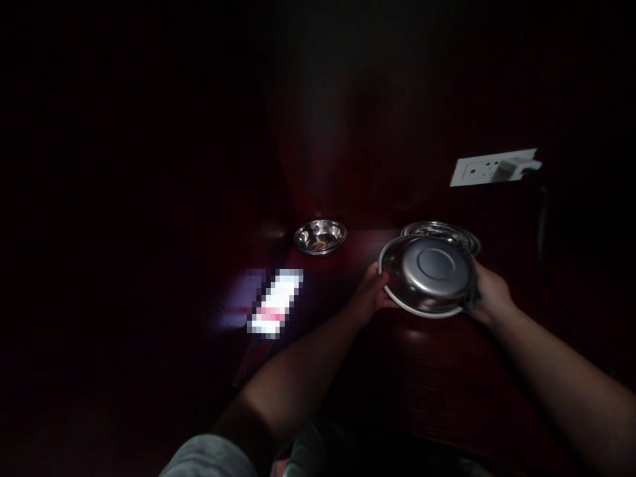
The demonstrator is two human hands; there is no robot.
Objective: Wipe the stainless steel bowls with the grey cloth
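Both hands — left hand (371, 291) and right hand (489, 295) — curl tight around a shiny bowl (427, 275), held upside down between them.

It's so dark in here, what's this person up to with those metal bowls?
A person holds a steel bowl tilted up with its underside toward the camera, left hand on one edge, right hand on the other with what looks like a grey cloth. More steel dishes sit just behind it on the dark red table. A smaller bowl stands apart to the left, and a white power socket is on the wall.
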